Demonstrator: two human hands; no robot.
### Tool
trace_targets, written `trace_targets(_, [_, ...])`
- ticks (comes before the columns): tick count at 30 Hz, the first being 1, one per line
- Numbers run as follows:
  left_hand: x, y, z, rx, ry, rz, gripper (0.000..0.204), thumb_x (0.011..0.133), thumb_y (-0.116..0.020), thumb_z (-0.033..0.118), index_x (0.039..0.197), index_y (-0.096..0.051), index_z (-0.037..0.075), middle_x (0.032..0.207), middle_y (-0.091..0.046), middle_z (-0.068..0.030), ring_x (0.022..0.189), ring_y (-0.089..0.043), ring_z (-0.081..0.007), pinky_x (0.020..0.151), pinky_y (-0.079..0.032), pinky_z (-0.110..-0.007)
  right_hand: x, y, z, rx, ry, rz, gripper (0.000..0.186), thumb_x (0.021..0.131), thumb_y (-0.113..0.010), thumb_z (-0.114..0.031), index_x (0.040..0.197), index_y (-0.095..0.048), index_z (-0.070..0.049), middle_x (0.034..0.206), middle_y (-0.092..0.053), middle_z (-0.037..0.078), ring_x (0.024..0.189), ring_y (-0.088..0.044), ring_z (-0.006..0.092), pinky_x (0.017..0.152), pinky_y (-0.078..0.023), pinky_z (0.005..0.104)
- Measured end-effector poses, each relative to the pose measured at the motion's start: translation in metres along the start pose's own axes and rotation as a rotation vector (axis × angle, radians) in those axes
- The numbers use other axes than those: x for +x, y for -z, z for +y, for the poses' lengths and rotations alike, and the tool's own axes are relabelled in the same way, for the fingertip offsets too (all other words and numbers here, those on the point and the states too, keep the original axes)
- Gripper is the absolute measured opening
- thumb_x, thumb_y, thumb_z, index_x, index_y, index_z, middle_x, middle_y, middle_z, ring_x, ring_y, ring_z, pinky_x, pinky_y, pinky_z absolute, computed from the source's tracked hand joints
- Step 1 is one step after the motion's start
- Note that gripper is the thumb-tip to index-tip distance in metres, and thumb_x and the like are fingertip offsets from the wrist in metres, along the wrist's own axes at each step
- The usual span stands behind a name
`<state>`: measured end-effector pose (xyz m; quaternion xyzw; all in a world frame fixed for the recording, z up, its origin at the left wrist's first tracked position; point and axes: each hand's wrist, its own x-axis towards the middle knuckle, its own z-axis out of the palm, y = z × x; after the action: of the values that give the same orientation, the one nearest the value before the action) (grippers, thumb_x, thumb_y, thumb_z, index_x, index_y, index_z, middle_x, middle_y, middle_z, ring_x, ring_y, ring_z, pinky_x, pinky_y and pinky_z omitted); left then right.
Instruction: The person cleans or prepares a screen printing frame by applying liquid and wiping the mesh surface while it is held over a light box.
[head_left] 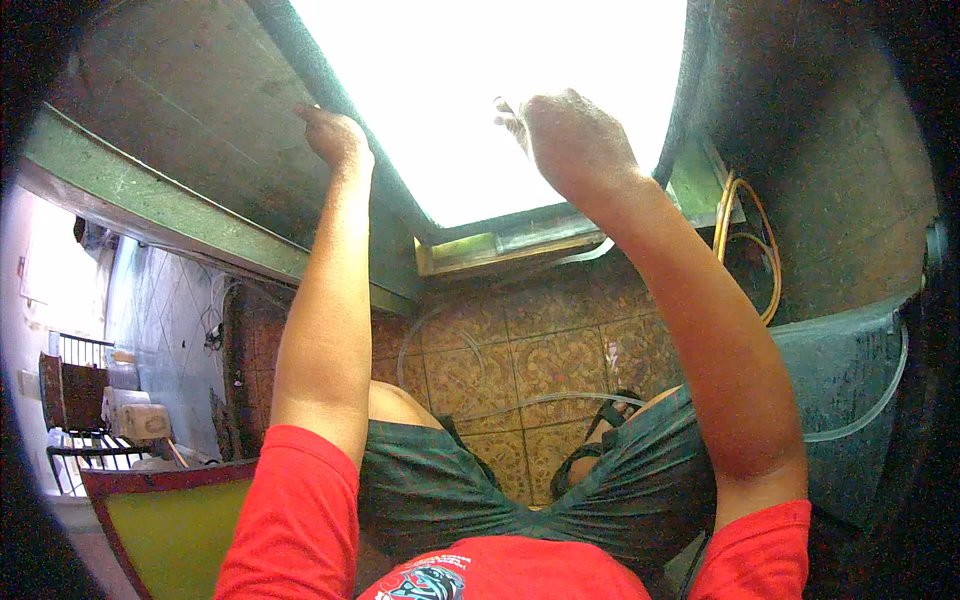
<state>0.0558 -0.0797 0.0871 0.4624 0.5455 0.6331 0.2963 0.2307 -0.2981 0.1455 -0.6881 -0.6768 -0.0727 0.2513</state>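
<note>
Left hand: the left hand point(338, 140) is at the left side of the glowing panel, over its dark border point(338, 80), with one digit pointing left; I cannot tell whether it grips the edge or only rests there.
Right hand: the right hand point(572, 140) is in front of the panel, its back to the view, fingers curled; a small dark tip shows by the fingertips, but I cannot tell whether they pinch anything.
Glowing panel: the white panel point(440, 130) stands ahead of the person, between grimy side walls, too bright to show detail.
Ledge: a worn ledge point(540, 235) runs under the panel.
Hoses: an orange hose point(776, 262) loops at the right; a clear hose point(575, 397) curves across the patterned floor tiles point(560, 345).
Lower left: a red-edged frame with a yellow-green face point(180, 530) leans near the left sleeve point(290, 510).
Far left: pale containers point(135, 415) sit by a black wire rack point(85, 452).
Clothing: red shirt point(520, 570), dark shorts point(430, 480).
</note>
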Motion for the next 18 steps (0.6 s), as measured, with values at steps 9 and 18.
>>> trace_targets(9, [0.000,-0.016,-0.016,-0.040,0.028,-0.075,0.062,0.096,-0.022,0.039,0.107,-0.045,-0.018,0.104,-0.052,-0.0338,0.101,-0.052,-0.0381,0.092,-0.038,-0.038,0.001,-0.012,0.022,-0.087,-0.097,-0.014,0.030,0.090,-0.045,-0.030,0.098,-0.064,-0.008,0.076,-0.063,0.018,0.073,-0.062,0.0326,0.066,-0.049,0.0426])
trace_targets(18, [0.020,-0.020,-0.046,0.078,-0.144,-0.023,0.059,0.096,-0.023,0.036,0.114,-0.041,-0.017,0.112,-0.048,-0.0341,0.109,-0.049,-0.0356,0.096,-0.037,-0.036,0.008,-0.018,0.028,-0.163,-0.025,0.004,0.031,0.089,-0.047,-0.030,0.091,-0.065,-0.005,0.068,-0.061,0.018,0.062,-0.061,0.0343,0.059,-0.049,0.0421])
